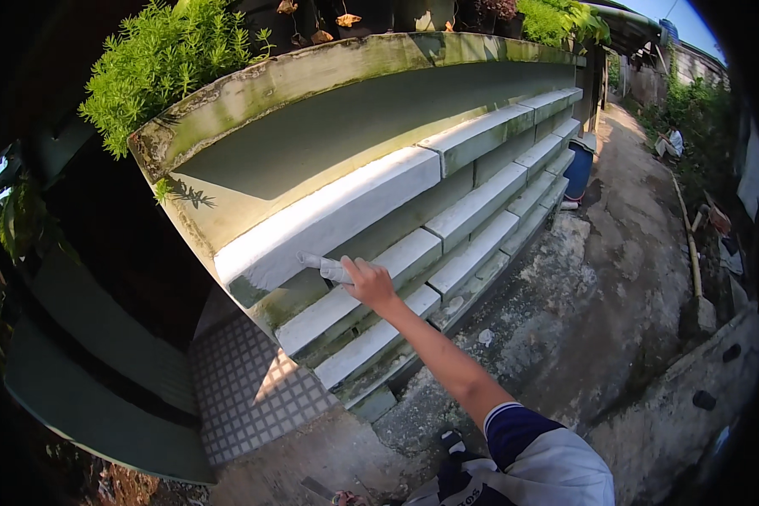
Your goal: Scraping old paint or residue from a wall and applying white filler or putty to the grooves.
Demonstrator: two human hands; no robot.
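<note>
Apparently my right hand (369,282) grips a white-coated brush (334,269) at the top step (337,207)'s front edge; left hand out of view. Excess paint could drip onto the step below (396,260).

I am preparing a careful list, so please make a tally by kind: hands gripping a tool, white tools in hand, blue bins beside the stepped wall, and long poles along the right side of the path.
Right hand, its fingers gripping a tool: 1
White tool: 1
Blue bin: 1
Long pole: 1
Total: 4
</note>
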